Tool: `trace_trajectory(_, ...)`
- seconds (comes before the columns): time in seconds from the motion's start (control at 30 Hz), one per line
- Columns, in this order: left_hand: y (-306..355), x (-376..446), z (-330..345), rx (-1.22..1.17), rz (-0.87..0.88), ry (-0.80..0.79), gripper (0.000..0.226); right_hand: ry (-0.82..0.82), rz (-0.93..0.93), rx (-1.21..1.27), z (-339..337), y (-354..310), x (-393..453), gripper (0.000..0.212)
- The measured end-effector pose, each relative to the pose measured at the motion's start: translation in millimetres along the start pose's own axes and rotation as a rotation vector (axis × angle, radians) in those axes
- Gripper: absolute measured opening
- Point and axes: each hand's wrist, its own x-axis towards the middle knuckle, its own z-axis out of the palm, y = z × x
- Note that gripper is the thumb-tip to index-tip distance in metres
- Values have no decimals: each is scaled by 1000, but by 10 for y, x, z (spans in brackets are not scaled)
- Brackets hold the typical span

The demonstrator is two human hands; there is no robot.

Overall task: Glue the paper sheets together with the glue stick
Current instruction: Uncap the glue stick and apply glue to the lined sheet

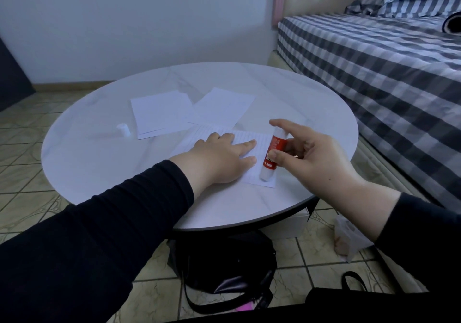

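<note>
A lined paper sheet (259, 145) lies on the round white table (149, 197), near its front right. My left hand (219, 159) presses flat on this sheet with straight fingers. My right hand (309, 155) holds the red and white glue stick (272, 155) between thumb and curled fingers, index finger stretched out above it. The stick is tilted, its lower end touching the sheet's right edge. Two more white sheets, one at the left (161, 114) and one at the right (224, 106), lie farther back. The glue stick's white cap (123, 130) lies at the left.
A bed with a grey and white checked cover (386, 68) stands close to the table's right side. A black bag (224, 267) and a plastic bag (349, 237) lie on the tiled floor under and beside the table. A white wall is behind.
</note>
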Motion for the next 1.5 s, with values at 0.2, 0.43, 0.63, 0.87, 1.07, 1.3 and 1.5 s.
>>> trace_trajectory(0.2,123,59,28,36,-59,56,56,106,16,-79,-158,59,81,51)
trace_trajectory(0.43,201,97,-60,94,-85,63,46,103,77,-78,-169,104,83,51)
trace_trajectory(0.63,-218,-73,-273,-9,15,-12,48,115,98,-170,-222,176,169,50)
trace_trajectory(0.87,-302,-109,-229,-161,258,27,40,136,147,-109,-214,199,296,48)
trace_trajectory(1.07,-270,-52,-16,-116,343,-149,51,166,107,68,-145,161,249,49)
trace_trajectory(1.3,-192,-75,-27,-68,234,-160,53,321,32,-75,-219,-24,243,50)
trace_trajectory(1.5,-54,-103,-16,90,168,-67,52,275,85,38,-223,78,268,49)
